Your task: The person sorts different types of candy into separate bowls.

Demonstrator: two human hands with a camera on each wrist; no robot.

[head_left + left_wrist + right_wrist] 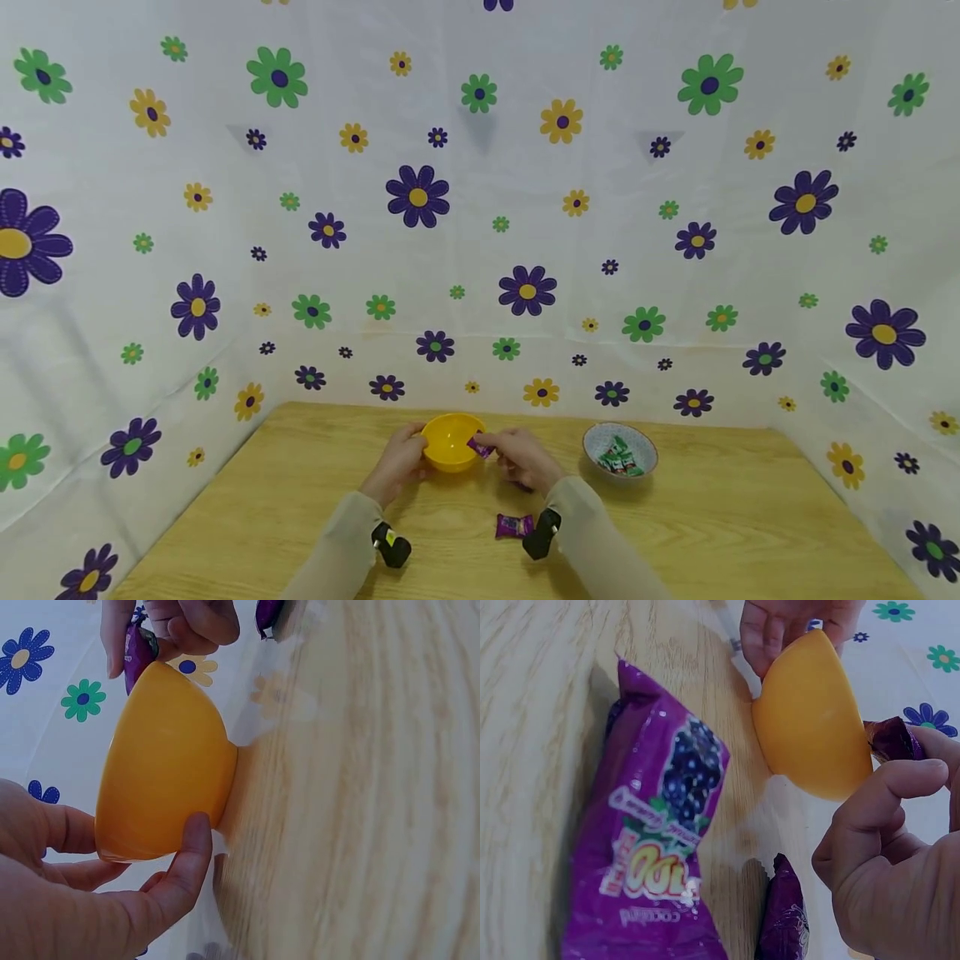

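A yellow bowl point(450, 454) stands on the wooden table. My left hand point(403, 460) grips its left side, with fingers and thumb at the rim and outer wall, as the left wrist view shows. At the bowl's right rim, my right hand point(525, 458) pinches a small purple candy packet point(480, 447) between thumb and finger. Another purple packet point(514, 526), printed with dark grapes point(694, 769), lies on the table near the right wrist. A further purple packet point(784, 911) lies below the right hand, mostly hidden by it in the head view.
To the right stands a patterned bowl point(595, 437) with several green-wrapped packets point(618, 458) in it. A white flowered sheet point(465, 250) surrounds the back and sides of the wooden table point(720, 500).
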